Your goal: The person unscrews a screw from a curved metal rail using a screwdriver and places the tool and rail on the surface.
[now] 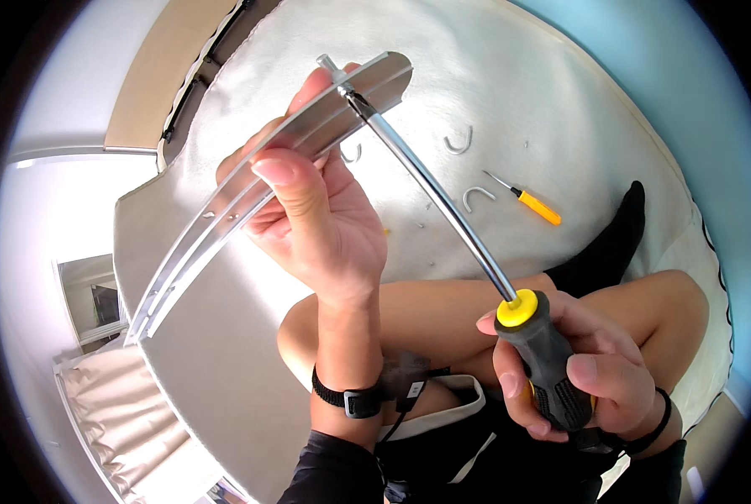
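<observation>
My left hand (329,214) is closed around a long silver metal rail (249,181), thumb on the near face and fingers behind. The rail slants from lower left to upper right and has a rounded far end. A small metal rod end (325,62) sticks out beyond its upper edge. My right hand (581,365) grips a screwdriver (442,193) by its black-and-yellow handle. The long shaft points up and left, its tip meeting the rail at a small screw near the rounded end. Exactly how the tip sits in the screw is hard to see.
On the white bedspread (560,109) lie curved metal hooks (459,143), one partly behind my left hand, and a small yellow-handled screwdriver (537,206). Several tiny bits, perhaps screws, are scattered nearby. My crossed legs (426,311) are below; a blue wall (653,84) stands right.
</observation>
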A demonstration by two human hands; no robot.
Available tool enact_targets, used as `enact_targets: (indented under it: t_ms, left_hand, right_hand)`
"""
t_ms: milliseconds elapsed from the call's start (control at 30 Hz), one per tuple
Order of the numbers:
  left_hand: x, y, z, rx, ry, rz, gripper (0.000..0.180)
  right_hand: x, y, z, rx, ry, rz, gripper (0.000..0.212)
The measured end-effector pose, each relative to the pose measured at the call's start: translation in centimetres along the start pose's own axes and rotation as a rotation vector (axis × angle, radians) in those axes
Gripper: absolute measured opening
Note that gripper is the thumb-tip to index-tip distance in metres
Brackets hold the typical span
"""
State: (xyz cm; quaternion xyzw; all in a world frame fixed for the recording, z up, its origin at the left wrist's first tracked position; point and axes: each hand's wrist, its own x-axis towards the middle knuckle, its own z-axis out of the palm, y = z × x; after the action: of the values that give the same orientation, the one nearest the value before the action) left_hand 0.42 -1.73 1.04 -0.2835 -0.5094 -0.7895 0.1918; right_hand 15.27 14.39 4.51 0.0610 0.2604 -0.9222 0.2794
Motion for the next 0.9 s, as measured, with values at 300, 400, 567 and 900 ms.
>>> enact_targets:
  t_ms: [300, 400, 567, 900]
  left_hand:
    - [-0.4, -0.4, 0.0, 0.04, -0.049, 0.072, 0.033]
    - [-0.2, -0.5, 0.0, 0.042, -0.063, 0.079, 0.029]
    - [-0.2, -0.8, -0.4, 0.018, -0.145, 0.134, 0.034]
    - [-0.1, 0.0, 0.1, 0.343, -0.072, 0.122, 0.028]
  right_hand:
    - [0.3, 0.2, -0.5, 0.169, -0.149, 0.097, 0.056]
    - [0.0, 0.2, -0.5, 0.101, -0.151, 0.097, 0.049]
    - [-0.1, -0.4, 0.0, -0.008, -0.058, 0.103, 0.045]
    - [1.1, 0.7, -1.1, -0.943, 0.351, -0.341, 0.032]
